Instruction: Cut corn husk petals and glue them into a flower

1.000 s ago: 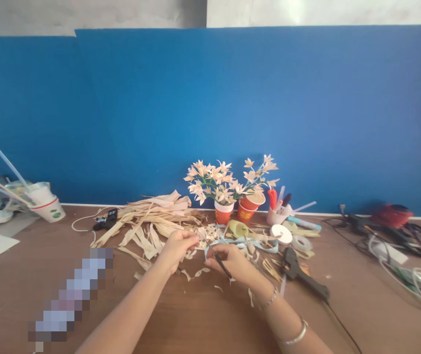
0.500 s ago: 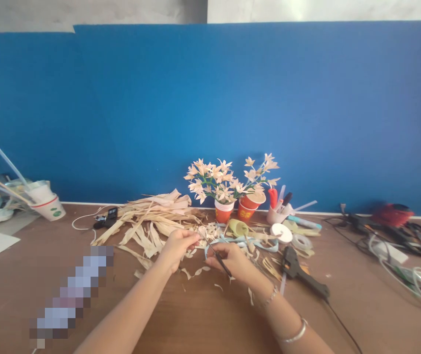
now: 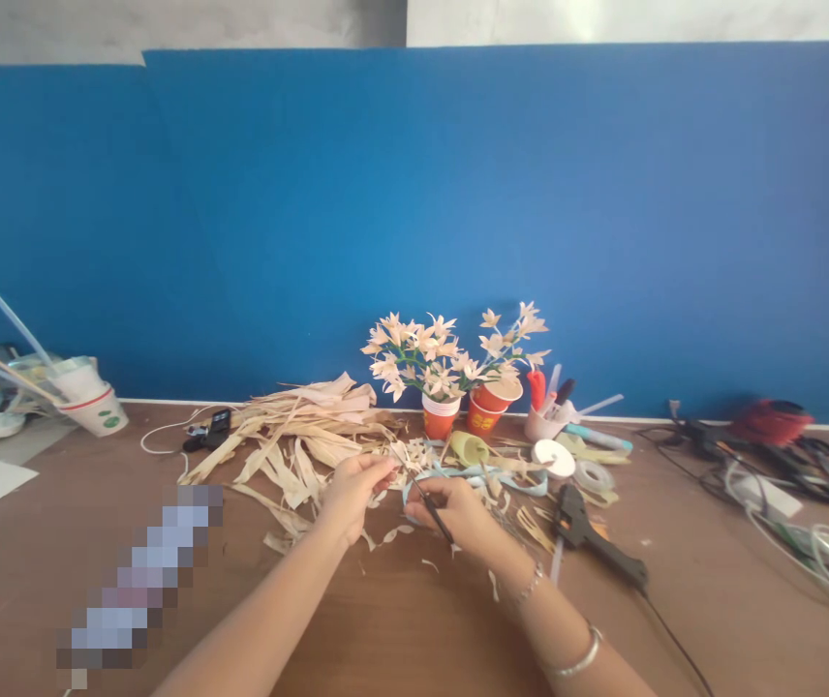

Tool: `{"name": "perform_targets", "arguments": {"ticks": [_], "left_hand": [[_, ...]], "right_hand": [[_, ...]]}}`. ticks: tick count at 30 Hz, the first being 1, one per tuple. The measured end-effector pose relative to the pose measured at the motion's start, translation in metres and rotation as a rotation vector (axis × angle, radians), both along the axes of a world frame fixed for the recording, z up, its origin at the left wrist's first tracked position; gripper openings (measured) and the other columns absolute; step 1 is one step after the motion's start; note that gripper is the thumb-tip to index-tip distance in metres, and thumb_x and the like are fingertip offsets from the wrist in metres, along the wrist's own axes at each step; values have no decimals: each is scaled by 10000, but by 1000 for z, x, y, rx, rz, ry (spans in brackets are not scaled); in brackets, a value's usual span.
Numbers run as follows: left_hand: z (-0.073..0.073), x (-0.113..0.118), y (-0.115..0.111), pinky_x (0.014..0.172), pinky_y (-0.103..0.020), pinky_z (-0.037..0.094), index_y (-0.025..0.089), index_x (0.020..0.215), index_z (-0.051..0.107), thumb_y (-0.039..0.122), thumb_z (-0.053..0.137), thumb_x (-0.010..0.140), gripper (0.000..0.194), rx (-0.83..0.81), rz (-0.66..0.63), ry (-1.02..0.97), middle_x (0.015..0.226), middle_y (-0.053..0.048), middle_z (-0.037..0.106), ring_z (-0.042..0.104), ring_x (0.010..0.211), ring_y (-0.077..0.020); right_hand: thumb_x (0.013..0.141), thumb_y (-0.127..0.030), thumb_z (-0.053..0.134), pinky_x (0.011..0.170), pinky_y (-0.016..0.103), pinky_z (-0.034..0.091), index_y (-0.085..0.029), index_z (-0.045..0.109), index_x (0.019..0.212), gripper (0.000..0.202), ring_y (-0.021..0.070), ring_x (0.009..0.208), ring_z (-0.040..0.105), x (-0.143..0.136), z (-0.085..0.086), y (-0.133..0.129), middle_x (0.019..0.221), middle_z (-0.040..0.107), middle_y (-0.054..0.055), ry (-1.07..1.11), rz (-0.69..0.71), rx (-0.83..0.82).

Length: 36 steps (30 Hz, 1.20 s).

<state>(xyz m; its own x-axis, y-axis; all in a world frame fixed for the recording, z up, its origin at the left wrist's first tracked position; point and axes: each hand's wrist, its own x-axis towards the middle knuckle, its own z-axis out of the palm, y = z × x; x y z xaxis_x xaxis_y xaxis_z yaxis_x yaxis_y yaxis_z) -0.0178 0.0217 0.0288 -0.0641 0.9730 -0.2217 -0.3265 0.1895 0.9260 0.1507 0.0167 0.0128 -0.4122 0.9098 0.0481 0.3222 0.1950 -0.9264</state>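
My right hand (image 3: 456, 513) is closed on a slender dark tool (image 3: 435, 516) that looks like tweezers. The tool slants up and left, and its thin tip reaches the fingertips of my left hand (image 3: 352, 496). My left thumb and forefinger are pinched together, but whatever they hold is too small to make out. Under and behind both hands lie pale husk scraps (image 3: 414, 453) and a light blue ribbon (image 3: 523, 481). Just beyond, husk-like flowers (image 3: 425, 344) on green stems stand in red and white paper cups (image 3: 442, 421).
Dried husks (image 3: 305, 426) are heaped at the back left. To the right lie a glue gun (image 3: 596, 542) with its cord, a tape roll (image 3: 594, 476) and a white disc (image 3: 554, 458). Tangled cables (image 3: 763, 484) spread at far right; a tilted paper cup (image 3: 99, 411) stands far left.
My left hand has shifted slightly to the right, nearer to the tool. My right hand keeps its hold on the tool, almost in place.
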Motion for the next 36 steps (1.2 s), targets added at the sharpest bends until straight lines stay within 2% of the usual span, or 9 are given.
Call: {"name": "perform_targets", "arguments": {"ticks": [5, 15, 21, 24, 30, 36], "left_hand": [[-4, 6, -2, 637, -222, 425, 123, 648, 718, 318, 827, 478, 281, 4, 52, -60, 647, -29, 667, 572, 653, -120], [-5, 10, -5, 596, -218, 429, 127, 612, 709, 295, 809, 507, 222, 21, 38, -54, 607, -25, 644, 565, 619, -121], [-7, 9, -5, 589, -222, 426, 125, 633, 698, 298, 792, 528, 224, 11, 11, -34, 636, -32, 644, 566, 629, -125], [-4, 6, -5, 594, -221, 421, 130, 654, 674, 306, 773, 550, 227, -2, -25, 7, 664, -26, 643, 571, 649, -127], [5, 2, -3, 577, -220, 399, 164, 666, 604, 318, 721, 594, 207, 74, 23, 78, 595, 35, 568, 512, 576, -102], [5, 3, -4, 562, -210, 372, 161, 636, 586, 316, 710, 606, 201, 111, -24, 72, 560, 34, 557, 486, 536, -90]], "right_hand": [[691, -414, 720, 484, 205, 333, -154, 662, 714, 267, 90, 485, 382, -1, -3, 1, 529, 483, -39, -7, -23, -2], [673, -370, 741, 462, 198, 295, -144, 656, 747, 253, 84, 478, 374, -3, -10, 2, 519, 466, -52, 77, -36, -42], [682, -376, 731, 477, 202, 308, -142, 652, 724, 251, 91, 498, 387, -2, -5, 1, 539, 477, -43, 60, -40, -29], [685, -390, 726, 494, 205, 325, -142, 655, 710, 259, 91, 503, 388, -2, -4, 0, 545, 482, -41, 37, -38, -8], [688, -431, 716, 481, 199, 305, -148, 643, 667, 293, 84, 493, 352, -2, 0, -1, 529, 452, -47, -11, -2, -14], [684, -452, 715, 474, 201, 311, -154, 647, 682, 306, 87, 490, 356, -2, 1, -1, 521, 450, -43, -13, -5, -6]]}}
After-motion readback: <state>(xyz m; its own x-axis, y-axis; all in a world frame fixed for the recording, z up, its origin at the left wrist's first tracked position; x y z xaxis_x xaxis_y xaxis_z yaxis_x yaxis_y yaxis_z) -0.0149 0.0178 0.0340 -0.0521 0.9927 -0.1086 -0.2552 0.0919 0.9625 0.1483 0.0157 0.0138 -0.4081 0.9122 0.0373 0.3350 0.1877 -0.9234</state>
